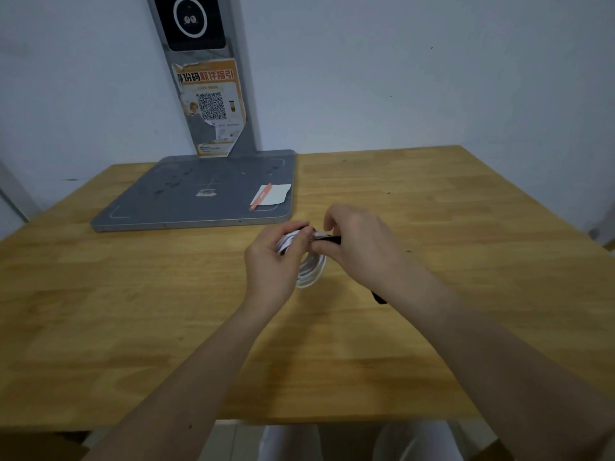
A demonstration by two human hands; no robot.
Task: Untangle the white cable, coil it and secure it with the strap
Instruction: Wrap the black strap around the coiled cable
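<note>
Held above the bench (432, 201): white cable (311, 266), already coiled. Left hand (271, 259) fingers curled round the loops, likely to keep them together. Right hand (357, 242) pinching the black strap (329, 240) against the coil, apparently wrapping. Beyond: grey stand (199, 201), unused.

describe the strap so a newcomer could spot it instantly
Start at the wooden table, then find the two hands meeting above its middle. The strap is the thin black band pinched by the right hand against the white cable; nothing else between the hands is black.
</note>
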